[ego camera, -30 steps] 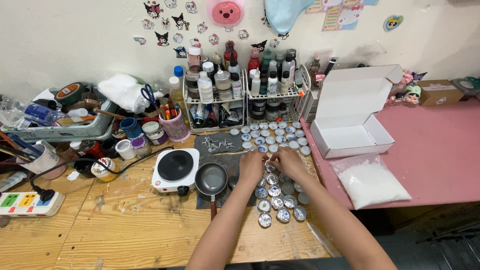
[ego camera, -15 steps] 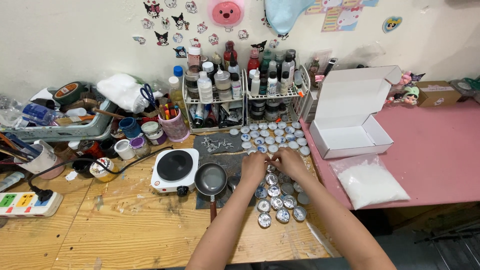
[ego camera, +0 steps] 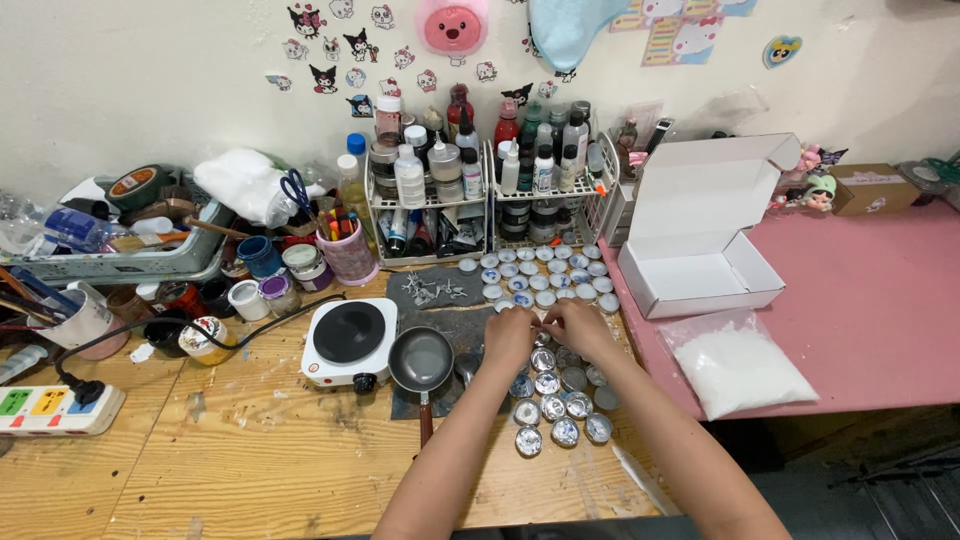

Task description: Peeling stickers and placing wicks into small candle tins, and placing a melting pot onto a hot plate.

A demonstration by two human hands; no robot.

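My left hand [ego camera: 508, 337] and my right hand [ego camera: 577, 327] meet fingertip to fingertip over a cluster of small silvery tin cups [ego camera: 556, 405] on the wooden table [ego camera: 230, 450]. Both pinch a small silvery piece between them; it is too small to tell exactly what it is. Just beyond the hands lie rows of small round cups with white and blue tops [ego camera: 545, 268]. My forearms reach in from the bottom edge.
A small dark pan [ego camera: 421, 360] and a white hot plate [ego camera: 350, 335] sit left of the hands. A wire rack of bottles [ego camera: 430, 190] stands behind. An open white box [ego camera: 700, 270] and a bag of white granules [ego camera: 740, 365] lie on the pink table [ego camera: 880, 300]. A power strip [ego camera: 55, 410] is far left.
Both hands stay together over the tin cups, with only slight finger shifts. Nothing else has moved.
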